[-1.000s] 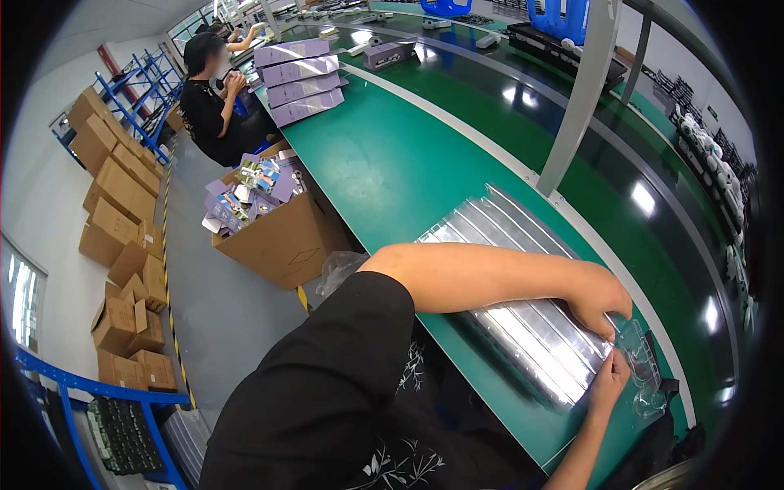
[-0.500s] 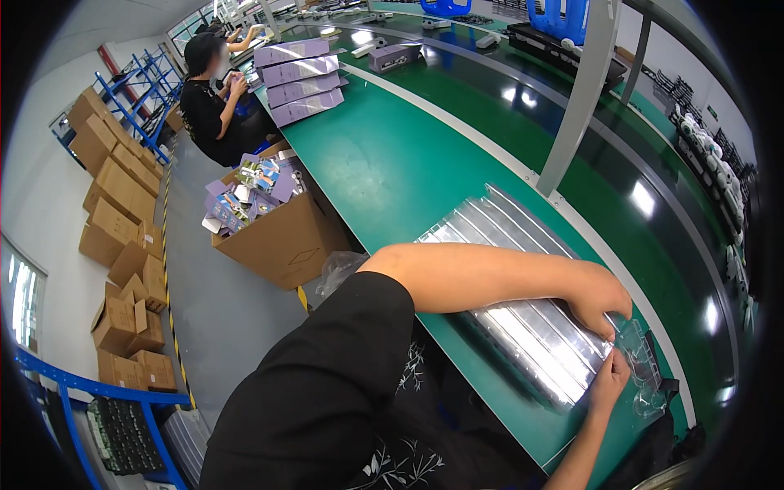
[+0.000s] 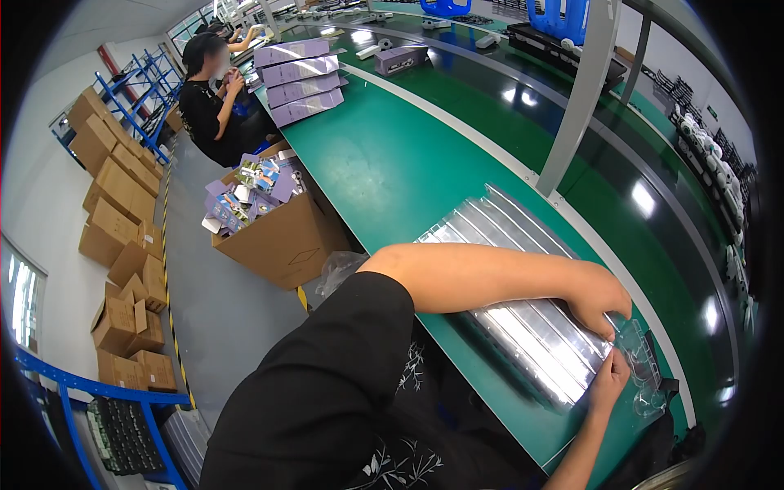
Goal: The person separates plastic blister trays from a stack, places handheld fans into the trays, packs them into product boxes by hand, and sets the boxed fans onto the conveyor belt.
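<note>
Several long clear plastic pieces [image 3: 523, 335] lie side by side on the green table [image 3: 359, 171], under my left forearm. My left hand [image 3: 600, 300] bends over their far right end, its fingers curled down and closed at the edge. Close below it, almost touching, my right hand [image 3: 610, 380] has its fingers pinched together at the same end. What either hand grips is too small to make out. Beside my hands, to the right, lies a thin clear plastic piece [image 3: 645, 367].
Purple boxes [image 3: 302, 82] are stacked at the table's far end, near a seated person [image 3: 211, 106]. A carton [image 3: 282, 241] full of printed packaging stands left of the table. A grey post [image 3: 576, 106] rises at the table's far edge, beside the green conveyor [image 3: 523, 122].
My hands and the plastic pieces have not visibly moved. A purple box on the conveyor has shifted slightly to the right, and the seated person's hands have moved a little.
</note>
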Available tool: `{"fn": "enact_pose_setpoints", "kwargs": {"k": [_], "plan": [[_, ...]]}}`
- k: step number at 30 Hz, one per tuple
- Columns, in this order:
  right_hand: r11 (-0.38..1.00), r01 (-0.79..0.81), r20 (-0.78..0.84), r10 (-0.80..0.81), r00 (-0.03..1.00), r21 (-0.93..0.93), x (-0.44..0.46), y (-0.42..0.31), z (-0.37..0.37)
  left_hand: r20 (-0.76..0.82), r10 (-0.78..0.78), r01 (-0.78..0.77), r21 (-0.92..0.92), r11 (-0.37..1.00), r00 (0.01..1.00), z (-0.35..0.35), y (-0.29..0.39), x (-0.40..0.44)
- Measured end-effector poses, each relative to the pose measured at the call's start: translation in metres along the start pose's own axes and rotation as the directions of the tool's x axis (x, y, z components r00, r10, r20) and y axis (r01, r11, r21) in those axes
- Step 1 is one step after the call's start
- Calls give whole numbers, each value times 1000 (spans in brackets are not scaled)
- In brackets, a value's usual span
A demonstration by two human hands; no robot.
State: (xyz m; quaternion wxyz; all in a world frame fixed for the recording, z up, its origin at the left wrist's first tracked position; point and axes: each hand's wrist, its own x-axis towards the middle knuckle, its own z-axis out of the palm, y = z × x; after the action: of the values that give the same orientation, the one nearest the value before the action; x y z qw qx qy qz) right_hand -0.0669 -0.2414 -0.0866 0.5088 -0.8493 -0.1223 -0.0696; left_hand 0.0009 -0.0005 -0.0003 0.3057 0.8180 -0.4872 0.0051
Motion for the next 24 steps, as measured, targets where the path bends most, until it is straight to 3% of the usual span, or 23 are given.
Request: {"fn": "enact_pose_setpoints", "kwargs": {"k": [24], "plan": [[1000,-1,10,1,1000,-14,0,0,-1,27,-25,25,-2,1000,999,-4,4,-1]]}}
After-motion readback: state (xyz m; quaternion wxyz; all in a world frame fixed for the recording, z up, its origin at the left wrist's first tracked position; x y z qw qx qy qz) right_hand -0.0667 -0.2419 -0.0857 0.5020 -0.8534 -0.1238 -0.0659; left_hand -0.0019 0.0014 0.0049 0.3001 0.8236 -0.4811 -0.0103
